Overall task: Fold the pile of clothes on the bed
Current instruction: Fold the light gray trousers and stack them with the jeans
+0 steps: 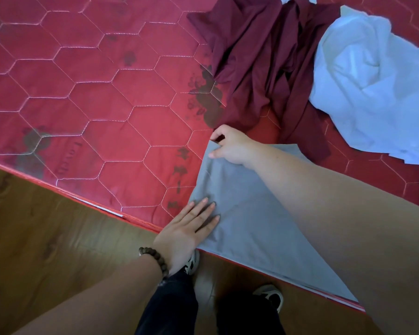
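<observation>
Left hand (pixel 189 228) flat on grey garment (pixel 247 213); right hand (pixel 230 146) pinching corner.

One view only, from a wide-angle camera on the person's head; it looks steeply down and forward over the near edge of the bed (pixel 87 97), close enough that both forearms fill the lower frame; wooden floor (pixel 46 238) and the person's shoes (pixel 271 296) show directly beneath; the wide lens bows the bed's edge into a slant.
</observation>
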